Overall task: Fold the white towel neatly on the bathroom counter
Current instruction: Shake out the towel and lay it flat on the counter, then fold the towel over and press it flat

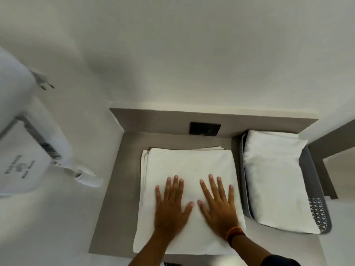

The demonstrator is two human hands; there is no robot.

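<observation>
The white towel [188, 164] lies folded into a thick rectangle on the grey counter [123, 181], several layer edges showing along its far and left sides. My left hand [171, 206] rests flat on its near half, fingers spread. My right hand [219, 204] lies flat beside it on the same towel, fingers spread, thumbs almost touching. Neither hand grips the cloth; both palms press down on top. A red and black band sits on my right wrist.
A grey perforated basket [319, 217] at the right holds another folded white towel [276, 179]. A black wall plate [205, 128] sits on the grey backsplash behind. A white wall-mounted hair dryer [38, 150] hangs at the left.
</observation>
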